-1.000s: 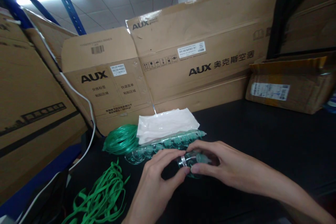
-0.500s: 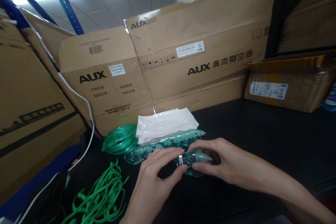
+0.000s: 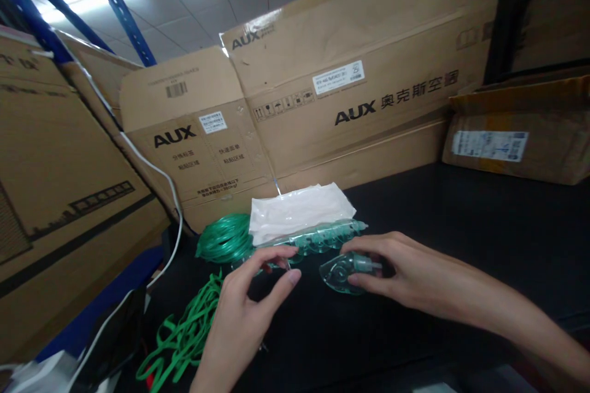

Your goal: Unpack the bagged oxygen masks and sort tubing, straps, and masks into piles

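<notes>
My right hand (image 3: 391,267) grips a clear green plastic mask (image 3: 343,271) by its connector end, low over the black table (image 3: 483,239). My left hand (image 3: 251,295) is a little to the left of it, thumb and forefinger pinched on something small I cannot make out. Just behind both hands lies a row of stacked clear green masks (image 3: 313,237). A white plastic packet (image 3: 299,209) rests on that row. A coil of green tubing (image 3: 224,238) sits to the left of the row.
Loose green straps (image 3: 184,334) lie at the table's left front. Large AUX cardboard boxes (image 3: 350,86) stand behind and to the left. A smaller labelled box (image 3: 507,144) sits at the back right. A white cable (image 3: 173,196) hangs down the left boxes.
My hands have come apart: the left has drawn away to the left of the mask, while the right keeps hold of it. The view has shifted slightly.
</notes>
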The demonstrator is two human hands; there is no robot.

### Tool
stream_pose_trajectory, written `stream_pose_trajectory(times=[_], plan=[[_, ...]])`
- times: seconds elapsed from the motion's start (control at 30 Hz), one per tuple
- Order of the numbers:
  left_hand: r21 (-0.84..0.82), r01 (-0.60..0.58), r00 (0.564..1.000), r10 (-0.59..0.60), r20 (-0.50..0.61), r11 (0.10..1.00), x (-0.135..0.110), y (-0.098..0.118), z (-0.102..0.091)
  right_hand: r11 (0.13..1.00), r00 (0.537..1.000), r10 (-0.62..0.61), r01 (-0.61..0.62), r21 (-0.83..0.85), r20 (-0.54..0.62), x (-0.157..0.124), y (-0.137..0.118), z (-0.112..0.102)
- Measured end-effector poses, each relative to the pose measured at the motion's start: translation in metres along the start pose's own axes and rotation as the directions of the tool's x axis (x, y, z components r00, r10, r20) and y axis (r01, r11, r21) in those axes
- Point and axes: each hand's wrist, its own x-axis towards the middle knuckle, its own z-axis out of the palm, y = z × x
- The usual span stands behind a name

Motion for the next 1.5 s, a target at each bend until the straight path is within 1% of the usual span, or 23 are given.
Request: stream_pose_trajectory(times=[0.1, 0.23, 0.33, 0.43, 0.53, 0.63, 0.83, 0.93, 1.0, 1.07, 1.13, 1.2, 1.27, 1.33, 1.4, 1.5], plan=[[0.078, -0.033, 0.999, 0.031, 0.026, 0.996, -0.008, -0.006, -0.004, 1.000, 1.000, -0.013, 0.013, 0.015, 0.005, -0.001, 0.000, -0.002], [0.250, -0.113, 0.985, 0.075, 0.157, 0.962, -0.027, -0.021, -0.008, 1.000, 1.000, 0.004, -0.004, 0.016, 0.002, -0.001, 0.000, -0.003], [0.354, -0.144, 0.965, 0.052, 0.256, 0.924, -0.043, -0.032, -0.014, 1.000, 1.000, 0.000, 0.000, 0.015, 0.015, 0.000, 0.001, -0.002], [0.410, -0.163, 0.951, 0.032, 0.307, 0.898, -0.053, -0.040, -0.020, 1.000, 0.999, -0.002, 0.002, 0.012, 0.036, 0.000, 0.002, -0.002], [0.438, -0.177, 0.952, 0.041, 0.302, 0.881, -0.058, -0.045, -0.025, 1.000, 0.998, -0.020, 0.019, 0.004, 0.053, -0.001, 0.002, -0.001], [0.468, -0.181, 0.957, 0.045, 0.286, 0.865, -0.060, -0.048, -0.029, 1.000, 0.999, -0.014, 0.014, 0.001, 0.038, -0.002, 0.003, -0.001], [0.514, -0.227, 0.947, 0.063, 0.315, 0.827, -0.062, -0.052, -0.031, 1.000, 0.999, 0.001, -0.002, 0.008, 0.036, -0.003, 0.003, -0.001], [0.496, -0.240, 0.942, 0.076, 0.328, 0.834, -0.061, -0.052, -0.033, 1.000, 0.997, -0.009, 0.009, 0.004, 0.072, -0.004, 0.003, -0.002], [0.475, -0.227, 0.946, 0.077, 0.315, 0.850, -0.059, -0.051, -0.033, 1.000, 0.994, -0.018, 0.019, -0.006, 0.108, -0.004, 0.004, -0.001], [0.440, -0.183, 0.960, 0.064, 0.273, 0.879, -0.057, -0.047, -0.032, 1.000, 0.994, -0.029, 0.029, 0.001, 0.109, -0.004, 0.006, 0.003], [0.373, -0.092, 0.979, 0.014, 0.205, 0.923, -0.051, -0.038, -0.026, 0.998, 0.996, -0.065, 0.063, 0.026, 0.056, -0.003, 0.008, 0.007], [0.252, 0.033, 0.986, -0.073, 0.151, 0.967, -0.043, -0.025, -0.014, 0.990, 0.991, -0.129, 0.130, 0.046, -0.026, -0.001, 0.007, 0.012], [0.070, 0.151, 0.974, -0.161, 0.160, 0.986, -0.031, -0.009, 0.001, 0.975, 0.973, -0.211, 0.217, 0.056, -0.098, 0.002, 0.004, 0.016], [-0.157, 0.237, 0.955, -0.200, 0.219, 0.959, -0.019, 0.006, 0.019, 0.949, 0.945, -0.297, 0.308, 0.068, -0.141, 0.006, 0.000, 0.017], [-0.346, 0.300, 0.942, -0.220, 0.253, 0.889, -0.008, 0.016, 0.036, 0.926, 0.918, -0.351, 0.370, 0.073, -0.186, 0.008, -0.005, 0.016], [-0.557, 0.323, 0.946, -0.262, 0.189, 0.765, 0.002, 0.019, 0.054, 0.928, 0.901, -0.331, 0.364, 0.074, -0.281, 0.010, -0.009, 0.016]])
